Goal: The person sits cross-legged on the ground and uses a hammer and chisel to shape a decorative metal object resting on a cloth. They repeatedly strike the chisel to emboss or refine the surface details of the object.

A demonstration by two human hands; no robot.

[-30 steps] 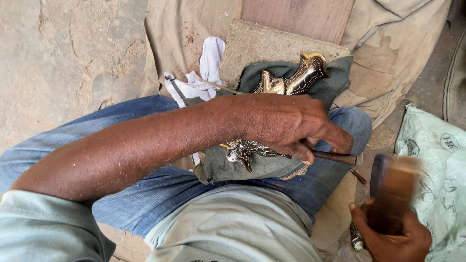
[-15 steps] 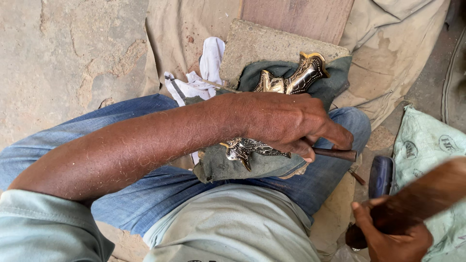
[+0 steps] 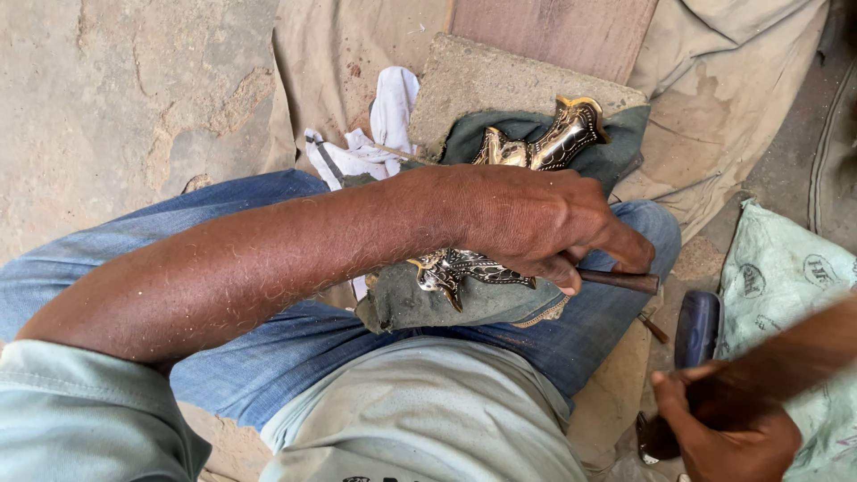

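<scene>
Starting at the left, our left hand reaches across the lap, fingers clenched around a thin punch laid against the ornate metal piece. That piece lies on a green cloth over our thigh, its far end propped on a stone block. At lower right, our right hand grips a blurred wooden mallet. We judge that a firm punch and short, square taps suit this work best.
</scene>
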